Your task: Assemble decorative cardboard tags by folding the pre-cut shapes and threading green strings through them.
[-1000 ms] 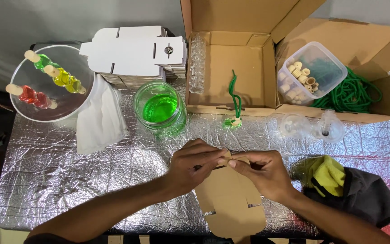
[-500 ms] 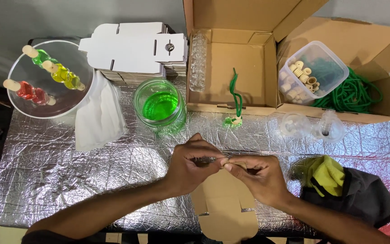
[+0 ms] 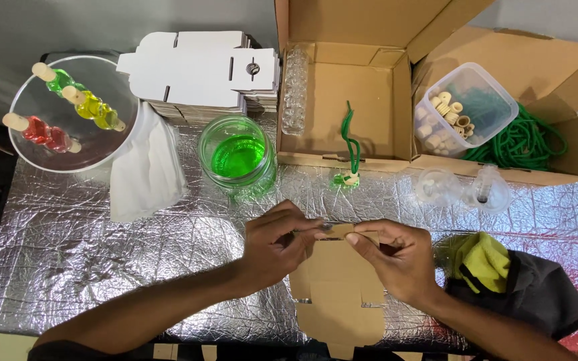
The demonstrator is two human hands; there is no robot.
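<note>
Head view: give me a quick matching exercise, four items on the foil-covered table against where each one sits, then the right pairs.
Things:
1. glass jar of green liquid
2. clear tub of wooden rings
3. white cloth
4. flat cardboard cutout

Places:
A. inside the right-hand cardboard box
B. under the left hand and right hand
C. beside the clear bowl of coloured bottles
D. in front of the stack of white flat boxes

Pairs: 1-D, 2-A, 3-C, 4-B

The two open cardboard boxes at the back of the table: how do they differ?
The left cardboard box is nearly empty, with only a green cord draped over its front wall. The right cardboard box holds a clear plastic tub and a green cord coil. Both are brown with flaps open.
</note>
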